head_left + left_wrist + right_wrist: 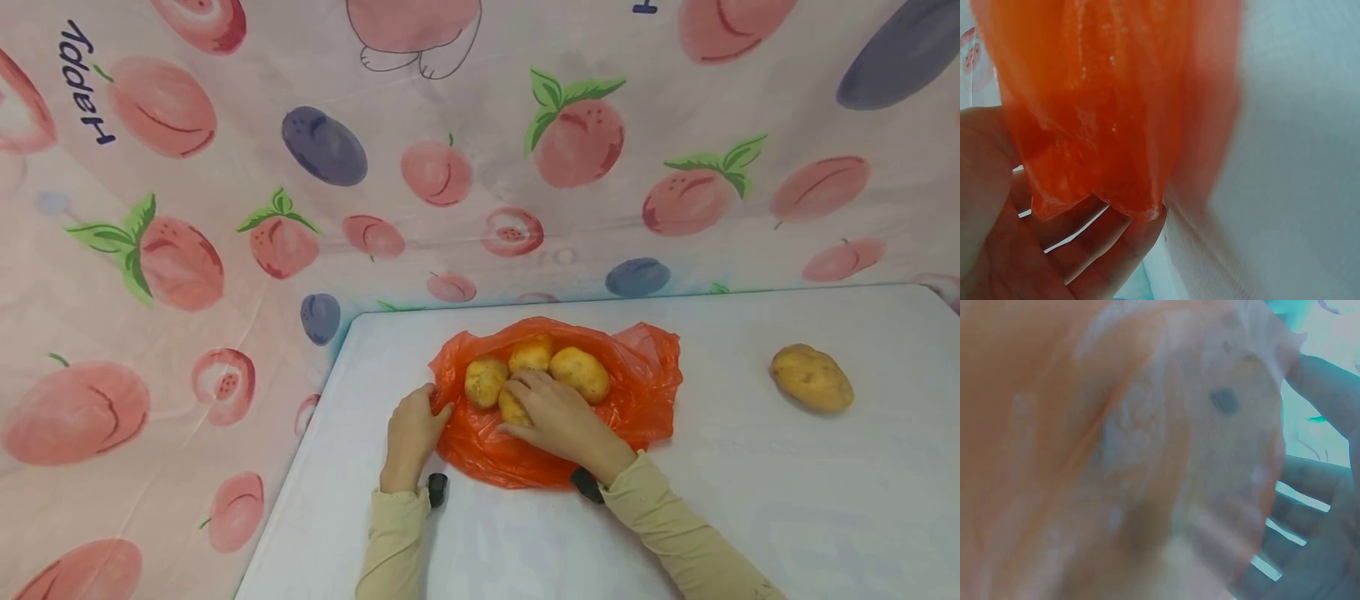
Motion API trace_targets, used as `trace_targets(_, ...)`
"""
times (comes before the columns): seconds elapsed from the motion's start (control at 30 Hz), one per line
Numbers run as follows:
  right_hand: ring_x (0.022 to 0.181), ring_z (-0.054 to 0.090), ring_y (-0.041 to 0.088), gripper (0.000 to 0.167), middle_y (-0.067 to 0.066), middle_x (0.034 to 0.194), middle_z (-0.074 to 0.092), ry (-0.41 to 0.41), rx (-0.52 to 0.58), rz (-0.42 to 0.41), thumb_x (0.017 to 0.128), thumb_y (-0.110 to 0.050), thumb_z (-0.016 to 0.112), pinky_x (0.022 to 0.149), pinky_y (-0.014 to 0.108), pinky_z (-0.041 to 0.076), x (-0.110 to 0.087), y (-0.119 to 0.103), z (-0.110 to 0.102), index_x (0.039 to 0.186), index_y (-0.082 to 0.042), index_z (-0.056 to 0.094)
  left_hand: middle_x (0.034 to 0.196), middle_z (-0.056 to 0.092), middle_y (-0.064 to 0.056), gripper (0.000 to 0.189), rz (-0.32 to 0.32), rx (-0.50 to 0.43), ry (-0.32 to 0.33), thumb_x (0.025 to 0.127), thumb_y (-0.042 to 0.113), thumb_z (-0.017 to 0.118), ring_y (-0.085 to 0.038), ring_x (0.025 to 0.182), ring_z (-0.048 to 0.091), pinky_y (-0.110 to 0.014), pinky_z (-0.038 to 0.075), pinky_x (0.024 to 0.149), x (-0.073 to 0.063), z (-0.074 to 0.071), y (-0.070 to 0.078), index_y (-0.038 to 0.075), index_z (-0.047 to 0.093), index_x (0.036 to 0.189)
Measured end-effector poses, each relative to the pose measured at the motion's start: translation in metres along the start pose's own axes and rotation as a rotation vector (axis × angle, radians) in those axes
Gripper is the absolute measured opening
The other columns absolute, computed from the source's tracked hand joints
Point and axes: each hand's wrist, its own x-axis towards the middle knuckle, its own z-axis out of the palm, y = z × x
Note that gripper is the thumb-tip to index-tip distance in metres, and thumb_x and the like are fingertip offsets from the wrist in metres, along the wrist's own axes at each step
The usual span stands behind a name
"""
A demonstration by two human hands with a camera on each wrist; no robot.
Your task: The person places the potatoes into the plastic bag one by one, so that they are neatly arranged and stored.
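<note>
An orange-red plastic bag (pixel 637 358) lies spread on the table with its mouth open. Inside it sit several potatoes: one on the left (pixel 485 382), one at the back (pixel 531 352), one on the right (pixel 580 374). My right hand (pixel 558 417) grips another potato (pixel 512 408) at the front, thumb and fingers round its sides. At the bag's left edge, my left hand (pixel 414 429) holds the plastic between thumb and fingers. The left wrist view shows these fingers (pixel 1110 256) behind the hanging film. Blurred orange film (pixel 1054 425) fills much of the right wrist view.
A single potato (pixel 812 378) lies apart on the white table (pixel 750 483), to the right of the bag. Dark wrist devices sit under the left wrist (pixel 437 489) and right wrist (pixel 587 484). A fruit-printed cloth (pixel 465 108) hangs behind and to the left.
</note>
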Motion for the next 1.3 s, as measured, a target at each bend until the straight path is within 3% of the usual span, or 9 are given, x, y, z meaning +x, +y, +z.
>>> trace_targets(0.3,0.125,0.054,0.027,0.059,0.009,0.133,0.060,-0.026,0.014,0.020,0.089,-0.047,0.071,0.107,0.045,0.046,-0.005,-0.001,-0.015,0.131,-0.007,0.061,0.113,0.069,-0.014,0.040,-0.024,0.000,-0.009,0.093,0.021,0.070,-0.027,0.091,0.061,-0.045,0.056,0.090,-0.001,-0.002,0.001,0.001,0.062,0.126)
trace_targets(0.77,0.120,0.056,0.025,0.067,0.008,0.132,0.060,0.023,0.005,0.014,0.087,-0.047,0.074,0.104,0.046,0.048,-0.020,0.010,-0.030,0.139,-0.009,0.056,0.113,0.069,-0.014,0.040,-0.018,-0.002,-0.016,0.093,0.021,0.070,-0.026,0.090,0.061,-0.045,0.055,0.089,-0.002,-0.003,0.003,0.000,0.062,0.127)
trace_targets(1.07,0.114,0.056,0.022,0.057,0.006,0.124,0.061,0.071,-0.002,0.014,0.086,-0.043,0.075,0.096,0.040,0.054,-0.029,0.020,-0.038,0.129,-0.008,0.062,0.116,0.069,-0.015,0.042,-0.025,-0.008,-0.018,0.093,0.022,0.070,-0.028,0.095,0.062,-0.046,0.055,0.092,-0.001,-0.003,0.004,0.000,0.061,0.128)
trace_targets(1.3,0.116,0.055,0.024,0.055,0.009,0.123,0.061,0.128,-0.006,-0.019,0.085,-0.037,0.078,0.097,0.041,0.053,-0.035,0.027,-0.045,0.127,-0.004,0.063,0.118,0.068,-0.014,0.043,-0.030,-0.016,-0.021,0.093,0.022,0.070,-0.028,0.098,0.062,-0.046,0.054,0.094,0.000,-0.001,0.004,0.001,0.061,0.129)
